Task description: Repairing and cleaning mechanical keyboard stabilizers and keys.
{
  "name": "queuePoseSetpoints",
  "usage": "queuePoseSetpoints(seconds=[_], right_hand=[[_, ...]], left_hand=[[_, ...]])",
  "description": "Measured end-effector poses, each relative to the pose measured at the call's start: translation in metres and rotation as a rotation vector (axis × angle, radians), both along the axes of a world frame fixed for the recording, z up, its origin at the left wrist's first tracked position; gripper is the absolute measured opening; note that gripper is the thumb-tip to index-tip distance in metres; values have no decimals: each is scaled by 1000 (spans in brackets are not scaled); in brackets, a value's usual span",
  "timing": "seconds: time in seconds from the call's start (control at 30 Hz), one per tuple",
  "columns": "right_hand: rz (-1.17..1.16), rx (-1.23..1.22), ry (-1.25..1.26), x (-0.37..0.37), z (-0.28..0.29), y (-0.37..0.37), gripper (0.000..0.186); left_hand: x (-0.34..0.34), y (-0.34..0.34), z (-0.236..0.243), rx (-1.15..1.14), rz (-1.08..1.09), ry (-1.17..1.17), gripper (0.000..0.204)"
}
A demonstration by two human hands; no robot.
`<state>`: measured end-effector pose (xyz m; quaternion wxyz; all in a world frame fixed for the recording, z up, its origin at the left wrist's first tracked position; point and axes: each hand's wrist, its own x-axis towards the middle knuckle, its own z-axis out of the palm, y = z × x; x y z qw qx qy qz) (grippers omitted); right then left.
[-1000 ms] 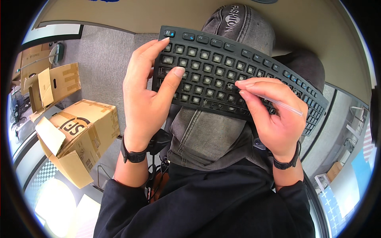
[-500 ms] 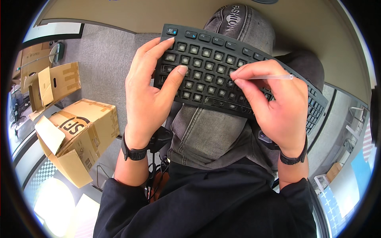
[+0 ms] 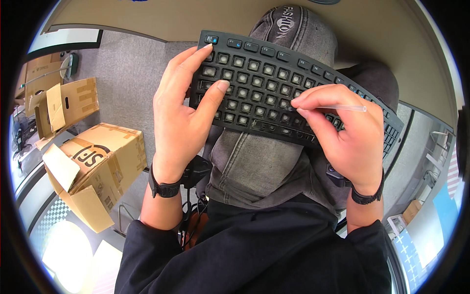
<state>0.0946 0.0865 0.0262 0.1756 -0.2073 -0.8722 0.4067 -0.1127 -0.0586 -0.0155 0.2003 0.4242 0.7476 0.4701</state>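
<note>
Cardboard boxes (image 3: 105, 154) with raised flaps sit beside grey floor (image 3: 127, 83) at left as a black keyboard (image 3: 257, 85), its main block bare of keycaps, slants over a grey-trousered lap (image 3: 259, 166). The left hand (image 3: 178, 117) grips the board's left end; the right hand (image 3: 353, 131) pinches a slim clear rod (image 3: 350, 108), inner tip hidden. Close work at one key position appears in hand — the next move seems to call for a light, exact touch.

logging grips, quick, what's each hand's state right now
Left hand: holding the black keyboard by its left end, thumb on top.
Right hand: closed, pinching a thin clear stick over the keyboard.
</note>
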Motion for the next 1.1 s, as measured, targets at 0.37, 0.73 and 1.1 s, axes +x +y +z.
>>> queuePoseSetpoints(seconds=[0.37, 0.73, 1.1], right_hand=[[-2, -61, 144, 10, -14, -3, 17], [-40, -142, 172, 12, -18, -7, 18], [-44, -65, 247, 10, -25, -14, 20]], left_hand=[[-2, 0, -2, -8, -28, 117, 49], [-1, 0, -1, -22, -22, 122, 49], [-1, 4, -2, -16, -29, 128, 49]])
